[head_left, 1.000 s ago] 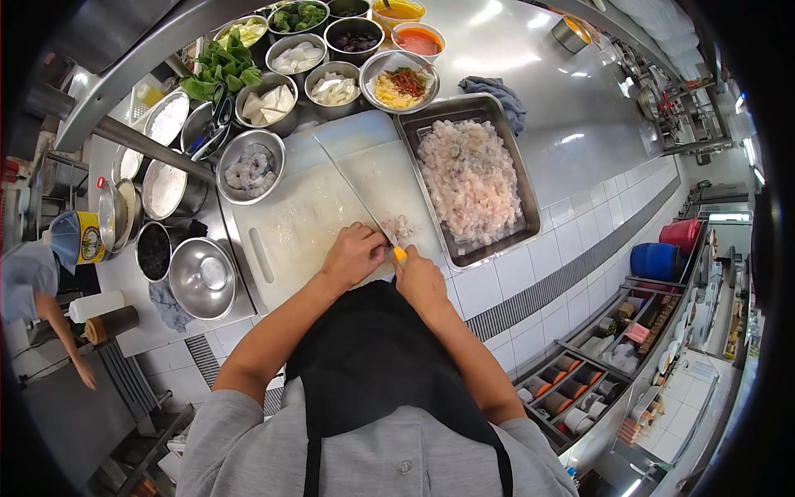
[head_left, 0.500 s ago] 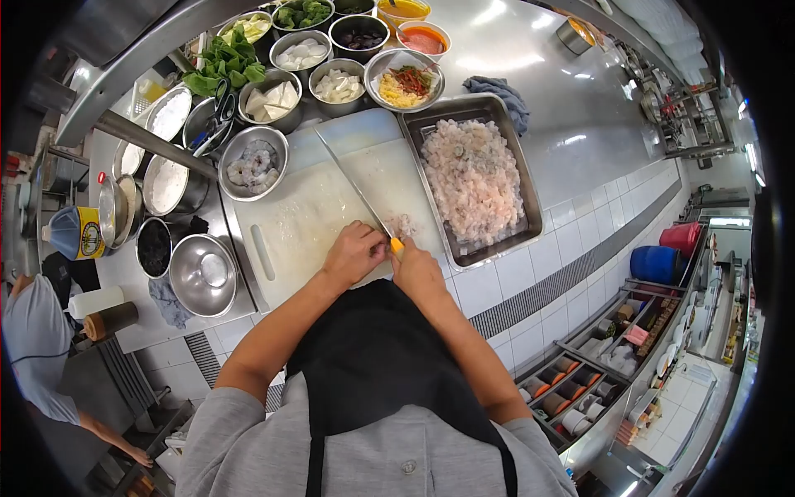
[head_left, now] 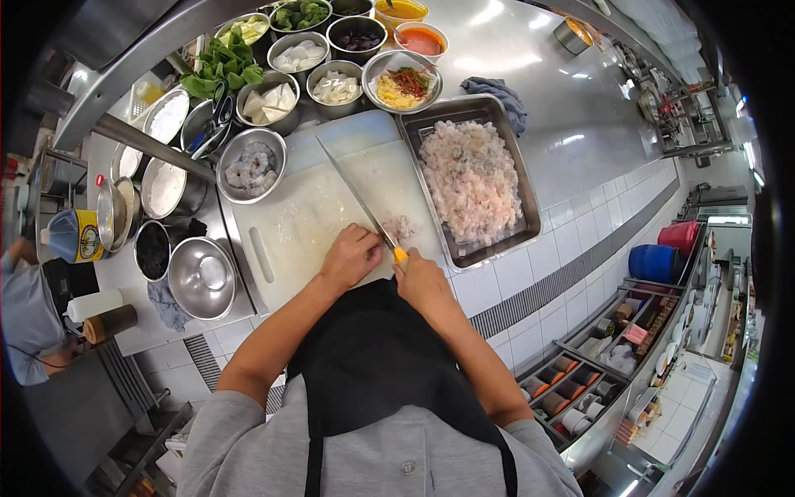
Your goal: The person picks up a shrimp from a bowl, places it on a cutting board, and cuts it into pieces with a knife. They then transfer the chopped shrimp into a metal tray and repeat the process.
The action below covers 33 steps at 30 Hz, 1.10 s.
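My right hand point(head_left: 424, 283) grips the yellow handle of a long knife point(head_left: 352, 189), whose blade points away and to the left over the white cutting board point(head_left: 290, 219). My left hand point(head_left: 352, 255) rests on the board close to the blade, its fingers curled; whatever lies under them is hidden. Just right of the blade sits a small pile of chopped shrimp point(head_left: 402, 226). A steel bowl point(head_left: 279, 180) with peeled whole shrimp stands on the board's far left corner. Along the board's right side is a metal tray point(head_left: 534, 228) heaped with chopped pale shrimp point(head_left: 472, 182).
Bowls of cut vegetables point(head_left: 338, 86) and leafy greens point(head_left: 224, 68) line the back. An empty steel bowl point(head_left: 202, 277) stands at left, near bowls of white powder point(head_left: 164, 186). A grey cloth point(head_left: 501, 101) lies behind the tray. Another person point(head_left: 33, 315) is at far left.
My right hand and the knife handle have shifted slightly right and nearer to me. My left hand is almost where it was. The person at far left has moved, the arm no longer reaching down.
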Each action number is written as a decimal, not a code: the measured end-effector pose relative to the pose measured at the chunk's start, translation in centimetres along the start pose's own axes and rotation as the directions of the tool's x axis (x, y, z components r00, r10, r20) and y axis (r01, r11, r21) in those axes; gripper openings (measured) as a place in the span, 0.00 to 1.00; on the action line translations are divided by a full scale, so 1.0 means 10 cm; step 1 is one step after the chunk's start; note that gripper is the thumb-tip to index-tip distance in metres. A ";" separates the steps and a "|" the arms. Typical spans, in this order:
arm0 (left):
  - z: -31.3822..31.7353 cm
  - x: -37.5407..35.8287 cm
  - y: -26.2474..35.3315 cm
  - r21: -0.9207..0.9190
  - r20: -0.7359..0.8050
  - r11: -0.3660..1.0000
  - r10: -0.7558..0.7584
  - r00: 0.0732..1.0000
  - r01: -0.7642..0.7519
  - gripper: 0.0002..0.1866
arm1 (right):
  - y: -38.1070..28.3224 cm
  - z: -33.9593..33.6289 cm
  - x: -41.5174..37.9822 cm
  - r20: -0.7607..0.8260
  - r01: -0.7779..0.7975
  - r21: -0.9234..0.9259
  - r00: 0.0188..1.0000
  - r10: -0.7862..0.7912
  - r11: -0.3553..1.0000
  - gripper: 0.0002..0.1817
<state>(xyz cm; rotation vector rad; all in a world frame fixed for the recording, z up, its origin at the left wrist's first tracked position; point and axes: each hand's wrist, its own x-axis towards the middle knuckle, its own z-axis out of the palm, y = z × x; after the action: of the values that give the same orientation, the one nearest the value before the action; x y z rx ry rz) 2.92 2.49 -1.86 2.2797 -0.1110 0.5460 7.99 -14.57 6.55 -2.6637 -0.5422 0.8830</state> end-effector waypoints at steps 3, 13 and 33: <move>-0.03 -0.01 0.01 0.004 -0.001 1.000 0.004 1.000 -0.004 0.07 | 0.03 0.04 -0.08 0.031 -0.030 0.004 0.999 0.030 1.000 0.19; -0.02 -0.01 0.03 0.018 -0.020 1.000 -0.013 1.000 0.014 0.08 | -0.05 -0.10 -0.09 0.078 -0.048 -0.034 0.996 0.051 0.998 0.23; -0.04 0.14 0.14 -0.108 0.054 0.925 -0.361 0.931 0.365 0.08 | 0.29 0.06 0.15 -0.157 0.109 0.027 0.982 -0.104 0.994 0.19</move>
<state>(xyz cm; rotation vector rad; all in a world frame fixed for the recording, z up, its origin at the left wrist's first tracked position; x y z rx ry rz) 3.67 1.98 -0.12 2.1258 0.2548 0.2974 9.46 -16.40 4.28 -2.6153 -0.6189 0.6430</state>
